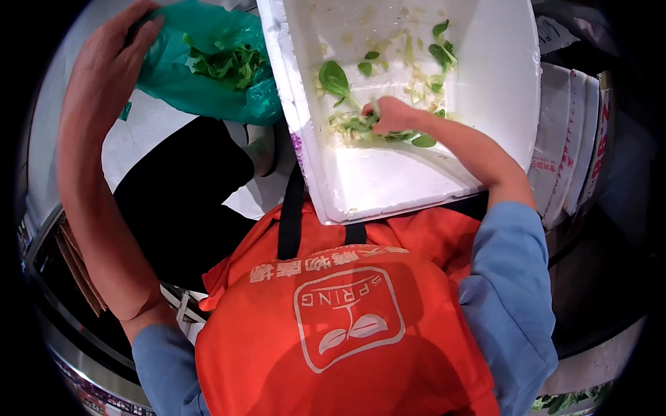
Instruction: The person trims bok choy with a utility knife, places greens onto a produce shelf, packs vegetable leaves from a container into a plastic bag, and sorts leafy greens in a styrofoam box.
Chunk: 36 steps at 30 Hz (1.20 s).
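Note:
My left hand grips the rim of a green plastic bag at the upper left. Leafy greens lie inside the bag's mouth. Down in a white foam box, my right hand is closed around some leaf scraps near the box's floor. Loose leaves surround it, among them a broad green leaf to its left and a leafy stem further up. Small pale bits are scattered over the wet floor of the box. My right fingertips are partly hidden by the hand itself.
The box leans against my orange apron. Stacked white foam boards or boxes with red print stand at the right. Flattened cardboard sits at the left, beside a metal edge. My dark-trousered leg is below the bag.

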Each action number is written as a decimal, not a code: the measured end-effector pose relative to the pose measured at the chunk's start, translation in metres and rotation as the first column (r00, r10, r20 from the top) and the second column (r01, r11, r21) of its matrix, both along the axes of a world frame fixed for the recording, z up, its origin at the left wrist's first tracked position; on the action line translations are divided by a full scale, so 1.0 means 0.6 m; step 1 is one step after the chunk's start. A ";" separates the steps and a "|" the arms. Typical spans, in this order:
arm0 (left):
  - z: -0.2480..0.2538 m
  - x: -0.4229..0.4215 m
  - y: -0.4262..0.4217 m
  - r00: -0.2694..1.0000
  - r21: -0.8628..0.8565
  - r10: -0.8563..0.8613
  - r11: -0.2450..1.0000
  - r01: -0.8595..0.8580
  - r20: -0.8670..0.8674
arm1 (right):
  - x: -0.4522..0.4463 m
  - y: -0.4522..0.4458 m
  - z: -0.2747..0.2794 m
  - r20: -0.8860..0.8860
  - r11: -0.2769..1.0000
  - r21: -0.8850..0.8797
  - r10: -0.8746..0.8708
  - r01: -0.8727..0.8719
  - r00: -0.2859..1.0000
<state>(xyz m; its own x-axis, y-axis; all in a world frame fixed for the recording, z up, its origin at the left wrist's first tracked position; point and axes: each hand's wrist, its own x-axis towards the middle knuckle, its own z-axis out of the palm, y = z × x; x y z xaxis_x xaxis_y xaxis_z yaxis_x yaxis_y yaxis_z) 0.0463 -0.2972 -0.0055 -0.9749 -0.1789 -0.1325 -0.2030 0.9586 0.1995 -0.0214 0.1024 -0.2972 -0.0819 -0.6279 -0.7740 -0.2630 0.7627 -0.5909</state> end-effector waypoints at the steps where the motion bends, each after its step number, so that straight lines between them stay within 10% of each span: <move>1: -0.001 0.003 -0.003 0.999 0.006 -0.005 1.000 0.006 -0.038 | -0.022 0.001 0.025 0.217 0.969 0.038 -0.246 0.244 0.945; 15: -0.019 0.016 -0.044 0.970 0.039 -0.034 0.998 0.045 -0.240 | -0.134 0.016 0.259 0.213 0.764 -0.067 -0.618 0.642 0.757; 24: 0.031 0.014 0.012 0.973 0.227 0.134 0.970 -0.090 -0.188 | -0.165 -0.075 0.443 0.391 0.618 -0.365 -0.577 0.696 0.717; 27: 0.038 0.014 0.011 0.962 0.122 0.066 0.992 -0.034 -0.266 | -0.147 -0.168 0.474 0.425 0.769 -0.375 -0.355 0.518 0.833; 34: 0.046 0.014 0.017 0.937 0.160 0.100 0.986 -0.049 -0.334 | -0.099 -0.461 0.368 0.154 0.955 -0.184 -0.204 0.231 0.967; 36: 0.048 0.014 0.019 0.952 0.357 0.148 0.933 -0.044 -0.267 | -0.085 -0.552 0.265 0.289 0.814 -0.507 -0.150 0.284 0.946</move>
<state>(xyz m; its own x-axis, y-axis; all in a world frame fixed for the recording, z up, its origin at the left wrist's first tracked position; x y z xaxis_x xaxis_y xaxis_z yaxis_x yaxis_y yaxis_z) 0.0550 -0.2857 0.0235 -0.9605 -0.2672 0.0782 -0.1755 0.7991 0.5750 -0.0726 -0.2291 -0.1380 -0.1323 -0.9332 -0.3340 0.0615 0.3286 -0.9425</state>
